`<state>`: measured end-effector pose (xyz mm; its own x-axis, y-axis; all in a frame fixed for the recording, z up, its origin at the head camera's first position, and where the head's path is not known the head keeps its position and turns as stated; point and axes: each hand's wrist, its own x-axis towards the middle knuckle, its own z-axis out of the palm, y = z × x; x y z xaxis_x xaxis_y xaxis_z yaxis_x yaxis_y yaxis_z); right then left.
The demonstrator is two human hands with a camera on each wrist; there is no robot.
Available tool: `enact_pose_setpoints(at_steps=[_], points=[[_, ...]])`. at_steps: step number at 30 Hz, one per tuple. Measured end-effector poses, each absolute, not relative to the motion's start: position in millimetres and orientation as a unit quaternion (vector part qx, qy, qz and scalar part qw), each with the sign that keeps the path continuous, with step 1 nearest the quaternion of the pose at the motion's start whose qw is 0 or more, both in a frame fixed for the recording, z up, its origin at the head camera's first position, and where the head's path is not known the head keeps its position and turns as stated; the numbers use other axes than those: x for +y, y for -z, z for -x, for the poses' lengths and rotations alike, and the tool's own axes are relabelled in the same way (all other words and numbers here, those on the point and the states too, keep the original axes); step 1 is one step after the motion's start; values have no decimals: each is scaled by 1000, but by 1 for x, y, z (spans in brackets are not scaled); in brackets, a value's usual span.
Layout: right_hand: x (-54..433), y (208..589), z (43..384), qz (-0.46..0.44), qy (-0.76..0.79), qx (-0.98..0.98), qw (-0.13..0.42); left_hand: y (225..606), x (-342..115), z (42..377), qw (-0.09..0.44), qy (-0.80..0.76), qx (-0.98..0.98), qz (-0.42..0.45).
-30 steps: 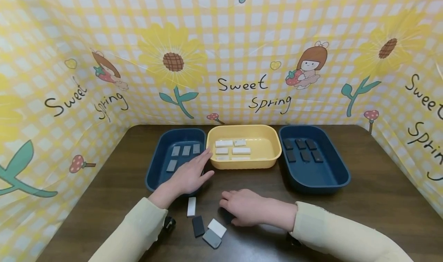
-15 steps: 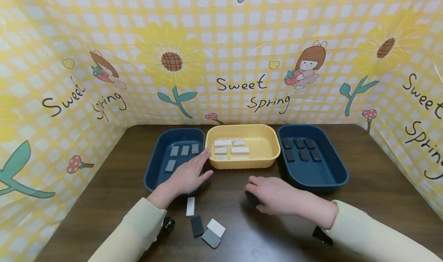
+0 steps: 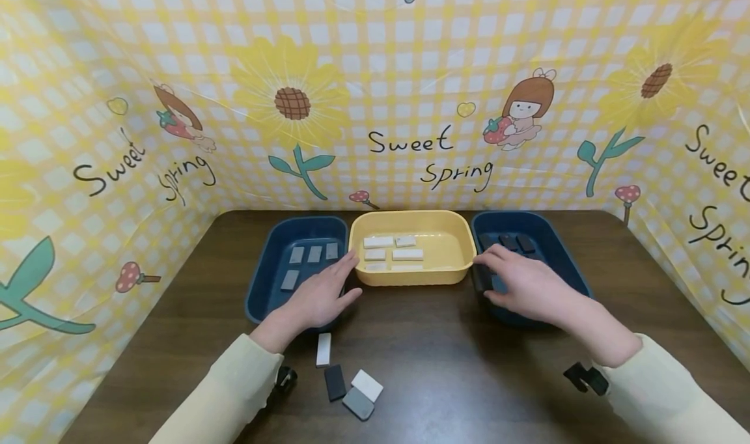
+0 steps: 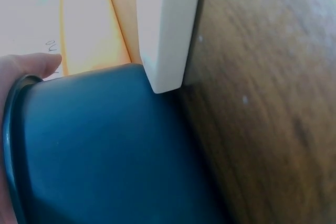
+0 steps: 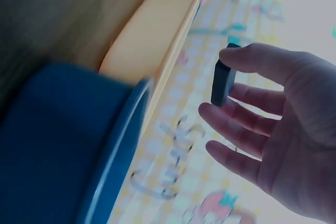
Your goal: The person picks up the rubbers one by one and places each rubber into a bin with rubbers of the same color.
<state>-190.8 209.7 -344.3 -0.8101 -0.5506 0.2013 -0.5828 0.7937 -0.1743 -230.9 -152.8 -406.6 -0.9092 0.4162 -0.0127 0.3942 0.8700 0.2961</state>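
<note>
My right hand (image 3: 530, 282) is over the left edge of the right blue tray (image 3: 577, 301). Its thumb and fingers pinch a small black rectangular tile (image 5: 223, 80), held above the tray's rim in the right wrist view. Several black tiles (image 3: 517, 243) lie in that tray, some hidden behind the hand. My left hand (image 3: 316, 301) rests over the right side of the left blue tray (image 3: 256, 301), fingers straight, reaching to the yellow tray's corner. Grey tiles (image 3: 290, 280) lie inside the left tray. White tiles (image 3: 407, 254) sit in rows in the yellow tray (image 3: 416, 278).
In front of the left tray, a white tile (image 3: 323, 350), a black tile (image 3: 335, 383), and another white tile (image 3: 368, 385) overlapping a grey tile (image 3: 358, 403) lie on the brown wooden table (image 3: 445, 392). A yellow checked cloth (image 3: 404, 92) hangs behind and beside the table.
My right hand has carried the black tile from the table's middle, rightward and away from me, to the right blue tray. My left hand has stayed in place.
</note>
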Motion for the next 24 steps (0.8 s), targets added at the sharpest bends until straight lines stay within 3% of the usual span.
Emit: enact_pose_setpoints(at_steps=[6, 24], points=[[235, 353, 201, -237, -122, -961, 74, 406, -152, 231, 38, -144, 966, -213], [257, 398, 234, -204, -154, -965, -59, 406, -152, 232, 42, -140, 967, -209]])
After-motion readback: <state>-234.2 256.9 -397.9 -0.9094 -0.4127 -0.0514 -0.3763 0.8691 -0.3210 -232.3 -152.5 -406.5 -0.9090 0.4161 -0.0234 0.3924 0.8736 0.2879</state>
